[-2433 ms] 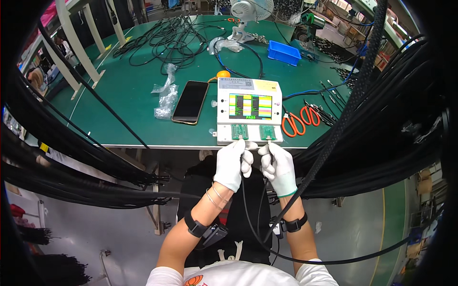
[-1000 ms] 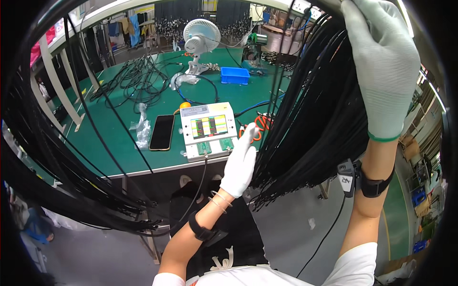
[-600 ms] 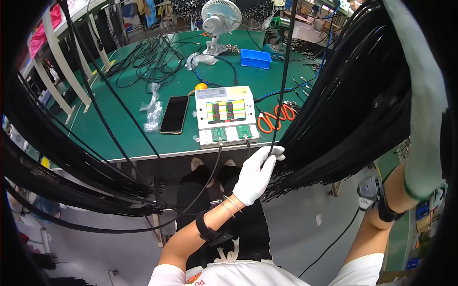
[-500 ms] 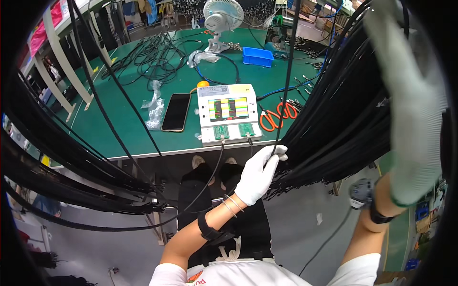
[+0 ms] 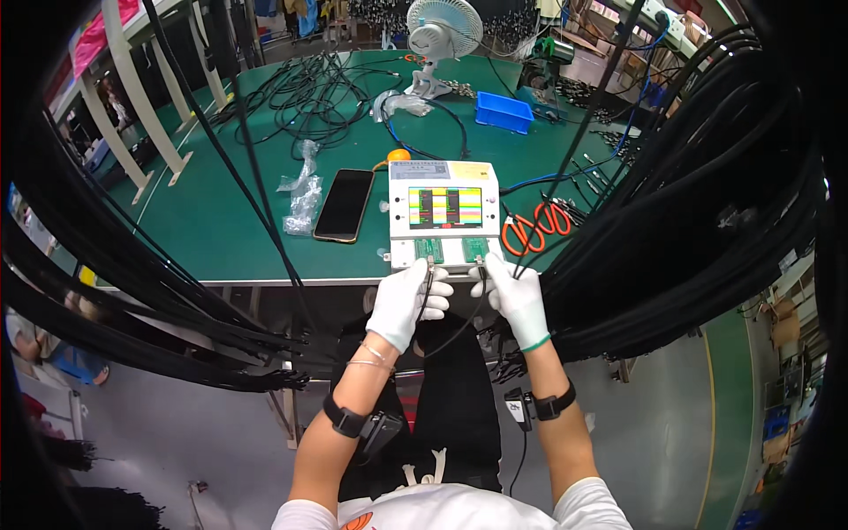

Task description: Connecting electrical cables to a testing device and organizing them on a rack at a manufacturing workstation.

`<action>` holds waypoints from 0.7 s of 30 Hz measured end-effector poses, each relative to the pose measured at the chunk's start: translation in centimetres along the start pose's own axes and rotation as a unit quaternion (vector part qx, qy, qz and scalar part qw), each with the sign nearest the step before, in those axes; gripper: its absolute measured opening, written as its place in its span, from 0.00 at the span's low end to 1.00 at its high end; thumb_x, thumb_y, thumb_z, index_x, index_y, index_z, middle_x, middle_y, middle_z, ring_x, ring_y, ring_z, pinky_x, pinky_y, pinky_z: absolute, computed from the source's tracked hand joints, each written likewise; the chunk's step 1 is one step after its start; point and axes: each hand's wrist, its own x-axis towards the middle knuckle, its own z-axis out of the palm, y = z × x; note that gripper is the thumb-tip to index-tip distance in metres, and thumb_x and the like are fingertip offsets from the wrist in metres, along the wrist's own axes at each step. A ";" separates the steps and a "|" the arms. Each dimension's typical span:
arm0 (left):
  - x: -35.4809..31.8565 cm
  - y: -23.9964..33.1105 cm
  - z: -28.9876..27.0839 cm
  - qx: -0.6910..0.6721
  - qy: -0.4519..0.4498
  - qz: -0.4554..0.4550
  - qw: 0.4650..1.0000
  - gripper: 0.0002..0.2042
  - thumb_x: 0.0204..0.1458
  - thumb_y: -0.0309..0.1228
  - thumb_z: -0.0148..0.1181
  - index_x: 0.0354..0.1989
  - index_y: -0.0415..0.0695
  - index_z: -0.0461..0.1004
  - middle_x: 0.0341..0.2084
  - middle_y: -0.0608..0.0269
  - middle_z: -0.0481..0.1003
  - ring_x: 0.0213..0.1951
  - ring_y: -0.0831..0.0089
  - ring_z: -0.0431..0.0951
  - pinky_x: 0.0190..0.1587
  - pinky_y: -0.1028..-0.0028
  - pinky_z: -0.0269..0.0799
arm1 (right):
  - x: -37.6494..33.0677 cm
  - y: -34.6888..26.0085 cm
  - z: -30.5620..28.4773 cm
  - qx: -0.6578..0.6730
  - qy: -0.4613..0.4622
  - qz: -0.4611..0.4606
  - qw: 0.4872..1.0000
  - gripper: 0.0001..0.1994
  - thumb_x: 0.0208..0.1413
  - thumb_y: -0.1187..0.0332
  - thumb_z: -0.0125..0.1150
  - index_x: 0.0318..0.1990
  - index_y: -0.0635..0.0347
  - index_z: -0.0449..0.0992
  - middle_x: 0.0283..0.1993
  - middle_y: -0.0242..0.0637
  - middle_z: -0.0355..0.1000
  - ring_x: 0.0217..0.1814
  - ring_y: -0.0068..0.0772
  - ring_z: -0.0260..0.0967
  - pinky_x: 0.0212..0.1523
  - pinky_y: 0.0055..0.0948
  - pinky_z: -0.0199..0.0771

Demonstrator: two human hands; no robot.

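Hanging cables: two black ones at the centre of the frame, left cable (image 5: 426,300) and right cable (image 5: 474,319), plug ends at the front edges of two green boards (image 5: 429,251); full seating cannot be told.
Left hand (image 5: 405,300): white-gloved, thumb and fingers pinching the left cable near its plug.
Right hand (image 5: 519,299): white-gloved, pinching the right cable near its plug.
White device (image 5: 444,234): centre, just beyond both hands, bearing the boards; screen (image 5: 445,208) lit in colours.
Left of device: dark phone (image 5: 344,206), then crumpled clear plastic (image 5: 305,202).
Right of device: orange-handled scissors (image 5: 513,240).
Top of frame: cable tangle (image 5: 320,99), fan (image 5: 435,40), blue tray (image 5: 502,117).
Obstructions: black cable bundles, left (image 5: 115,296) and right (image 5: 698,238), overhanging the near corners of the green table (image 5: 252,249).
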 end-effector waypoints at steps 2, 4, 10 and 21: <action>0.6 -0.4 0.1 0.018 0.018 0.021 0.999 0.13 0.61 0.35 0.56 0.43 0.35 0.75 0.19 0.65 0.73 0.15 0.79 0.66 0.20 0.78 0.64 | 0.4 0.0 0.9 -0.038 -0.002 0.008 0.999 0.12 0.62 0.65 0.58 0.34 0.65 0.80 0.19 0.25 0.69 0.14 0.10 0.53 0.17 0.17 0.48; 0.9 -1.1 0.3 0.057 0.050 0.059 0.995 0.16 0.63 0.39 0.55 0.41 0.35 0.76 0.14 0.68 0.69 0.12 0.82 0.61 0.15 0.80 0.54 | 0.4 0.3 1.3 -0.055 -0.004 0.013 0.998 0.13 0.62 0.63 0.58 0.33 0.65 0.80 0.18 0.25 0.69 0.13 0.08 0.51 0.16 0.16 0.46; -1.7 -3.8 -0.4 0.080 0.060 0.075 0.992 0.15 0.63 0.39 0.55 0.41 0.36 0.76 0.09 0.73 0.59 0.09 0.83 0.51 0.12 0.79 0.45 | -1.2 2.2 0.7 -0.039 0.025 -0.014 0.999 0.13 0.64 0.63 0.56 0.34 0.64 0.81 0.19 0.24 0.69 0.15 0.08 0.51 0.17 0.16 0.45; 2.6 -13.3 -3.4 0.028 0.006 -0.326 0.945 0.14 0.66 0.38 0.50 0.39 0.40 0.76 0.13 0.72 0.61 0.10 0.82 0.52 0.12 0.77 0.47 | -9.3 3.1 2.4 0.067 -0.081 -0.005 0.994 0.22 0.70 0.60 0.42 0.36 0.65 0.80 0.21 0.21 0.68 0.17 0.07 0.53 0.18 0.13 0.46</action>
